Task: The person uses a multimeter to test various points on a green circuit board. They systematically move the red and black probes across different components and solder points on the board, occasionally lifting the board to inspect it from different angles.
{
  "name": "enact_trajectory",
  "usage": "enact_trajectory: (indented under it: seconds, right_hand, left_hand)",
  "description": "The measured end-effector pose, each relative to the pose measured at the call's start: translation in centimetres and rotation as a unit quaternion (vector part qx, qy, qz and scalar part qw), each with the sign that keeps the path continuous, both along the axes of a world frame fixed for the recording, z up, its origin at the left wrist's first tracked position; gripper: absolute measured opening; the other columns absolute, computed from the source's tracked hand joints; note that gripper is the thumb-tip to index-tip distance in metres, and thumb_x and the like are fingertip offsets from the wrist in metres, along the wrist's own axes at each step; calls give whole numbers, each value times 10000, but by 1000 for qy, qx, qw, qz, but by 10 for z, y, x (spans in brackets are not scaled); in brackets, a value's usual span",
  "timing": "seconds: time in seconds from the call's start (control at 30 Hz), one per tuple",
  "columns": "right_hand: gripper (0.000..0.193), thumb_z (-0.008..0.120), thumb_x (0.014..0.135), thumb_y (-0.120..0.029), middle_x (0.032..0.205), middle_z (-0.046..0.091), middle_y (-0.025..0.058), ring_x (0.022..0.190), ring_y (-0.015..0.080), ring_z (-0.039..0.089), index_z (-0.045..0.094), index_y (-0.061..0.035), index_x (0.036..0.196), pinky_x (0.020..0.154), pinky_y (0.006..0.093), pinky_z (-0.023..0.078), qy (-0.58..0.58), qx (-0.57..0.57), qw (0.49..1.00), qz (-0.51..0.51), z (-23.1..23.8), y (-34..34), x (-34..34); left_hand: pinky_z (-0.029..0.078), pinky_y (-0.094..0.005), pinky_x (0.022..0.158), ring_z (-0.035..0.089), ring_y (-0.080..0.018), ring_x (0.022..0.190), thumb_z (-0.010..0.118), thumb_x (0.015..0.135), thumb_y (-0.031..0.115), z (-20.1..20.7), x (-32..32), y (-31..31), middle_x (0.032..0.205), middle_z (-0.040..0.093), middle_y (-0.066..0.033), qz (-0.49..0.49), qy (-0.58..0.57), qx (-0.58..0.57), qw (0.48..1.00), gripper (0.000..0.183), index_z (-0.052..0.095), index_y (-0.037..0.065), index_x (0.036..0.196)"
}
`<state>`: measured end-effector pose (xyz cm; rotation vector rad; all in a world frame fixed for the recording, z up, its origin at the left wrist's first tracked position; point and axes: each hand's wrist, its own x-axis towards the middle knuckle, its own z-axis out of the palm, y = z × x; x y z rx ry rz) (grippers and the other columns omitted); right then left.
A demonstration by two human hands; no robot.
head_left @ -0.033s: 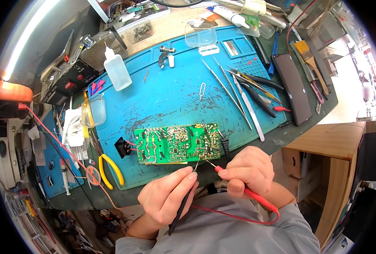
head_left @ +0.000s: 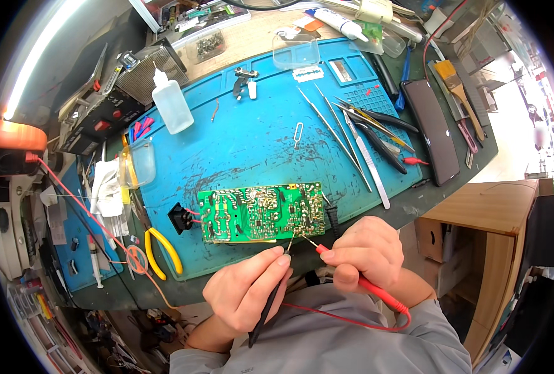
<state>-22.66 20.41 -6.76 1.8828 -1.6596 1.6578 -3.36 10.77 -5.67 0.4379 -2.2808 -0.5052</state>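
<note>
A green circuit board [head_left: 261, 213] lies solder side up along the near edge of the blue work mat [head_left: 239, 149]. Pinkish wires join its left end to a black power socket [head_left: 179, 218]. My left hand [head_left: 245, 288] is closed around a black test probe [head_left: 266, 311], whose metal tip reaches the board's near edge, right of the middle. In my right hand [head_left: 369, 250] is a red test probe [head_left: 376, 290], its tip at nearly the same spot. Whether each tip truly touches a solder joint is too small to tell. A red lead loops from the red probe across my lap.
Left of the board lie yellow-handled pliers [head_left: 163, 252]. A clear squeeze bottle [head_left: 173, 105] stands at the back left. Tweezers [head_left: 336, 134], a scalpel [head_left: 369, 163] and black-handled cutters [head_left: 383, 146] lie to the right, beside a dark phone [head_left: 434, 131]. An orange meter [head_left: 18, 137] sits far left.
</note>
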Motion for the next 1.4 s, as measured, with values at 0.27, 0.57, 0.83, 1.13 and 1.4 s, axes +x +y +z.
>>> enact_trajectory:
  seconds: [0.27, 0.57, 0.83, 1.13, 1.4]
  right_hand:
    - [125, 726, 910, -154, 666, 640, 12, 533, 155, 584, 712, -63, 826, 478, 274, 456, 5, -2, 1000, -8, -1, -4, 1]
    - [164, 705, 934, -167, 660, 638, 13, 522, 147, 577, 716, -49, 820, 462, 267, 440, 6, -6, 1000, -7, -1, -4, 0]
    - [167, 691, 933, -156, 660, 635, 11, 522, 146, 571, 715, -42, 813, 460, 263, 432, 3, 1, 1000, -2, 0, -5, 1]
    - [128, 696, 907, -130, 656, 633, 14, 522, 146, 570, 714, -42, 816, 459, 263, 428, 2, 3, 1000, -8, 1, -6, 2]
    - [101, 703, 888, -115, 656, 631, 16, 522, 149, 576, 713, -45, 815, 464, 266, 434, 10, 3, 1000, -13, 1, -8, 3]
  left_hand:
    - [542, -243, 597, 702, -160, 734, 854, 741, 11, 0, -1, -1, 1000, 770, -76, 1, -4, 3, 1000, 339, 768, 53, 1067]
    - [549, -240, 601, 712, -156, 737, 839, 752, 19, 1, -1, -2, 978, 772, -82, -4, -5, -4, 1000, 303, 775, 45, 1047]
    - [549, -238, 600, 713, -157, 725, 834, 751, 15, 0, -1, -2, 971, 769, -85, -6, -5, -7, 1000, 284, 781, 42, 1029]
    - [548, -237, 602, 711, -158, 724, 831, 752, 16, 0, -1, -2, 994, 765, -89, -9, -4, -9, 1000, 290, 778, 39, 1036]
    - [549, -238, 610, 708, -158, 735, 831, 753, 12, 1, -1, -1, 992, 765, -83, -4, -7, -9, 1000, 297, 774, 37, 1043]
